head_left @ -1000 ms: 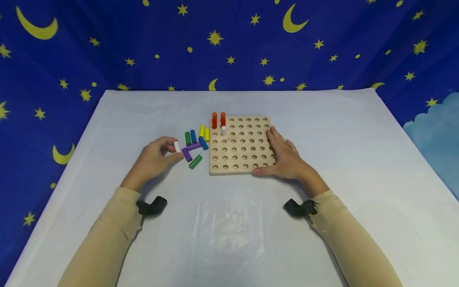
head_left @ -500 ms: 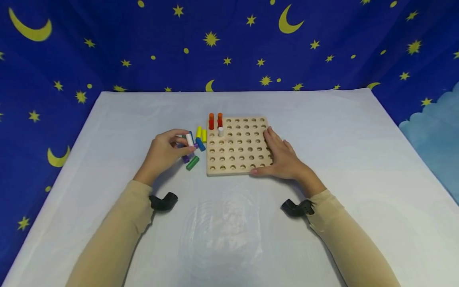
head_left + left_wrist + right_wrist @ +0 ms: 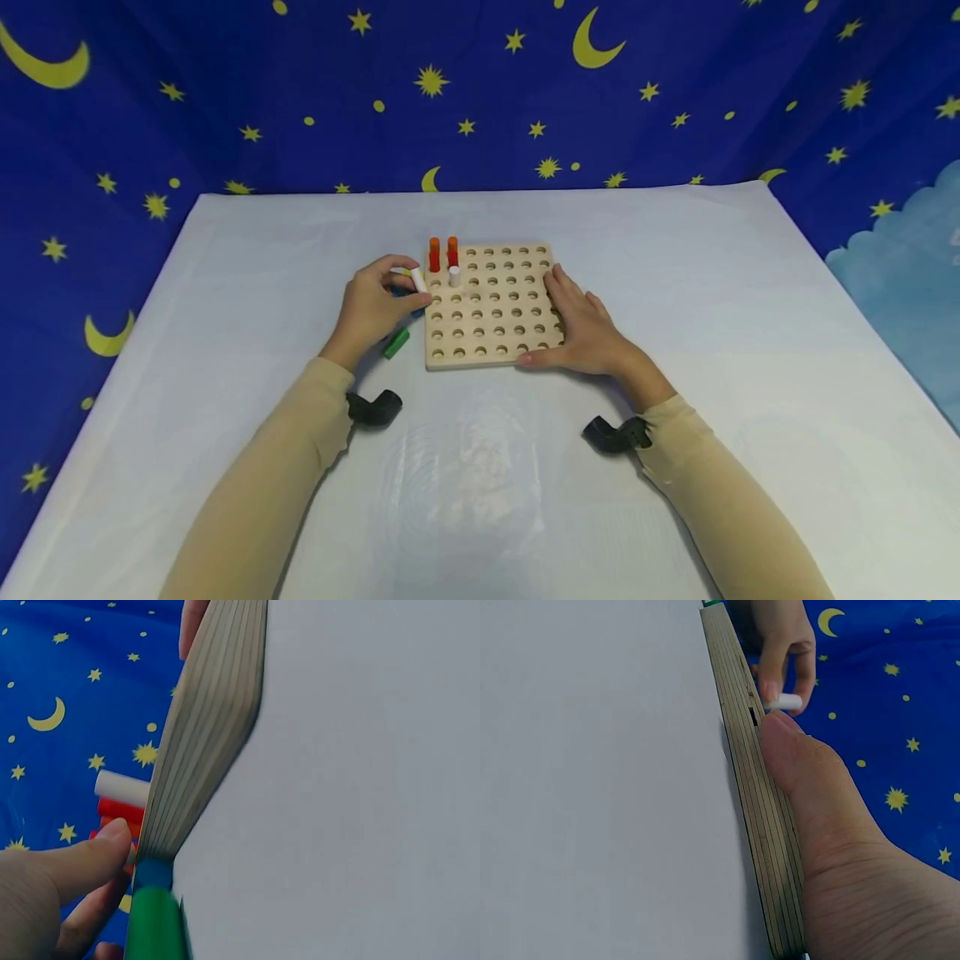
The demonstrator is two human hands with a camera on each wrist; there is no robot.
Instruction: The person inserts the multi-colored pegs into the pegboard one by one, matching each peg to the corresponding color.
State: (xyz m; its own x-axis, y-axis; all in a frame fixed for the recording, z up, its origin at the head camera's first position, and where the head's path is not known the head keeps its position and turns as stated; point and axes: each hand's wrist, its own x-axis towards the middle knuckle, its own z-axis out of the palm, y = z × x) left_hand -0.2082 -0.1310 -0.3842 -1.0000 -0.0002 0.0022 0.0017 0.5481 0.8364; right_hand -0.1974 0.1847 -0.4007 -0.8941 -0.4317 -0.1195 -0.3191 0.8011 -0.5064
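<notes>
In the head view my left hand (image 3: pixel 371 308) pinches a white peg (image 3: pixel 418 280) between thumb and fingers, at the left edge of a wooden pegboard (image 3: pixel 468 364). The peg's lower end is close over the board's edge. Two orange pegs (image 3: pixel 434 243) and two red pegs (image 3: pixel 435 263) stand in the far left holes, with another white peg (image 3: pixel 454 277) upright in front of them. My right hand (image 3: pixel 588 333) rests against the board's right side, fingers extended; its thumb (image 3: pixel 784 746) lies along the front edge in the right wrist view.
A green peg (image 3: pixel 396 342) lies on the white table (image 3: pixel 480 483) left of the board. Blue pegs (image 3: pixel 417 312) and a yellow one show partly behind my left hand, which hides the others. A blue curtain (image 3: pixel 337 67) with stars and moons hangs behind the table.
My left hand has carried the white peg rightward, over the loose pegs to the board's left edge. The right hand keeps its place on the board. The head view has shifted slightly.
</notes>
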